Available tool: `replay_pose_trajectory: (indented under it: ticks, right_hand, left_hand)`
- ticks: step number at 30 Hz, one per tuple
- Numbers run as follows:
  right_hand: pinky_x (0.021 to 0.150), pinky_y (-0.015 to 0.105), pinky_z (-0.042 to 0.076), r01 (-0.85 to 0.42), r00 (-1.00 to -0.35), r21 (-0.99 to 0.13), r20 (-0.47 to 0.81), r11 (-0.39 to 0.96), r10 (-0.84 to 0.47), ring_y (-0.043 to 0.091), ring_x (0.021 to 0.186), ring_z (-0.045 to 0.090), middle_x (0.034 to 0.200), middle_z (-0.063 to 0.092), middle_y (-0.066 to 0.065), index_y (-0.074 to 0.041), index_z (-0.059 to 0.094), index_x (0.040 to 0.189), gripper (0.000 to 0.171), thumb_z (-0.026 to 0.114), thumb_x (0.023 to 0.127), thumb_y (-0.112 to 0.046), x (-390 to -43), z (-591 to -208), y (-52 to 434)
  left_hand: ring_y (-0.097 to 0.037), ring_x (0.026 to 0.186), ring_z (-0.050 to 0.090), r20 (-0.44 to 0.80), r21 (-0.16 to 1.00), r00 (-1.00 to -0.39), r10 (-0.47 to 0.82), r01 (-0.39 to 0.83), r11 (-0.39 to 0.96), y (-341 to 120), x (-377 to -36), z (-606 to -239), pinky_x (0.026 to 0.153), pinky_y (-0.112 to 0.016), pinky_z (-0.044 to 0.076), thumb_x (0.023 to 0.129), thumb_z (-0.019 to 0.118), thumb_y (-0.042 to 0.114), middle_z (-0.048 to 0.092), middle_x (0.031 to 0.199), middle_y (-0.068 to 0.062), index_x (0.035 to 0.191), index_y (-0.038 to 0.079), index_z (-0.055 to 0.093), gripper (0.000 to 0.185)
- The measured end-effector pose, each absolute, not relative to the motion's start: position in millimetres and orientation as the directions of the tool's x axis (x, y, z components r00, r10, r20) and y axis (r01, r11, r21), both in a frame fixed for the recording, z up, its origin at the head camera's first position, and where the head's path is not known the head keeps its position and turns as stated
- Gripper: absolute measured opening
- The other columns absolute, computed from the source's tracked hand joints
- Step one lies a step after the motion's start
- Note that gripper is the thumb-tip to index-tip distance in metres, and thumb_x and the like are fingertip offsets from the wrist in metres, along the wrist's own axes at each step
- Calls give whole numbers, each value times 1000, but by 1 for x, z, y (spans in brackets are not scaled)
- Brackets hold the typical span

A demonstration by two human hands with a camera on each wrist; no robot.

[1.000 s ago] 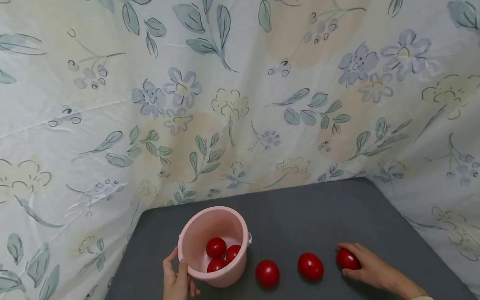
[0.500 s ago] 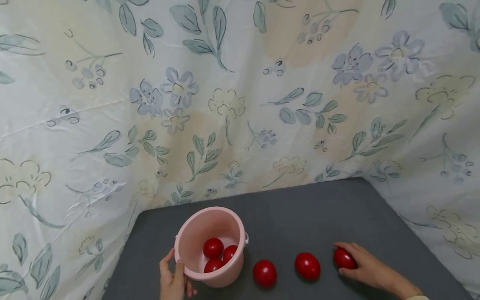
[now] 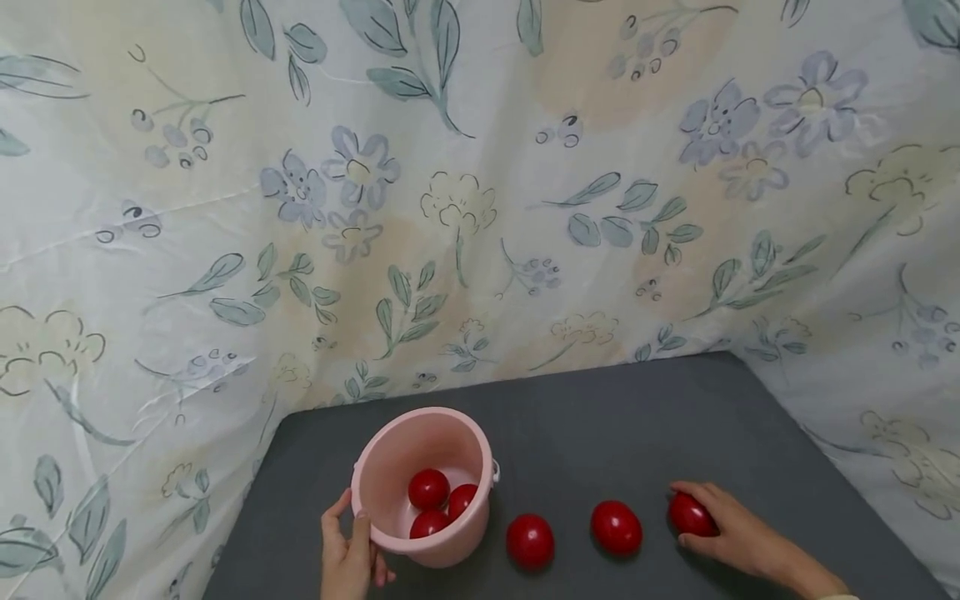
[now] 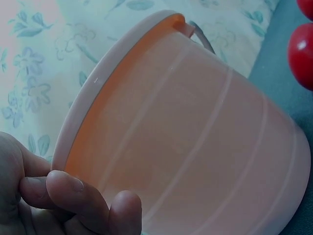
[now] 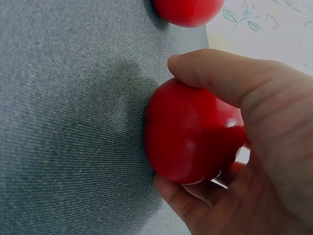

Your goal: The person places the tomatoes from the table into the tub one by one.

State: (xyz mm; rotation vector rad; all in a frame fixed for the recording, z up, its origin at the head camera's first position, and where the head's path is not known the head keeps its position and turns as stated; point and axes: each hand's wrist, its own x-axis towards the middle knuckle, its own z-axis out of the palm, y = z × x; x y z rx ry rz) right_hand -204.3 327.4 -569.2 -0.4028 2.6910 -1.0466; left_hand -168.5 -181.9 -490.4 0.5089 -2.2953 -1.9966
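Note:
My left hand [image 3: 348,550] grips the rim of a pink bucket [image 3: 461,540] at its near left side. In the left wrist view its curled fingertips [image 4: 73,188] lie against the ribbed outer wall. Inside the bucket are three shiny red round fruits, one of them the upper red fruit [image 3: 429,489]. Over at the right, my right hand [image 3: 742,533] holds another red fruit [image 5: 190,132] on the table, thumb on one side and fingers curled round the other. Between bucket and right hand lie two more: a red fruit [image 3: 530,542] near the bucket and a red fruit [image 3: 617,527] farther right.
The dark grey table [image 3: 585,425] runs back to a floral cloth [image 3: 480,250] that hangs behind it and on both sides. A white handle joint [image 3: 496,472] sticks out from the bucket's right side.

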Motion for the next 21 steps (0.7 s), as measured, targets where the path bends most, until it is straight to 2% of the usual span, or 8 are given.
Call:
replay_pose_trajectory:
  ticks: [12,21]
  right_hand:
    - [70,24,51,-167,-931,-708,-116,686,-346,30,108,58,128,55,22,0,46,143,68,75,91,-31,-205,-568,326]
    - [71,24,52,-170,-927,-694,-129,700,-353,29,106,61,129,57,26,4,47,141,70,77,89,-31,-209,-560,327]
  left_hand:
    - [-13,39,50,-177,969,-943,-283,-217,115,-185,-170,-489,50,-29,55,111,30,21,51,52,-4,154,15,6,50]
    - [-13,39,50,-194,971,-940,-282,-225,81,-187,-167,-492,50,-29,55,111,31,20,51,53,-6,153,18,7,49]
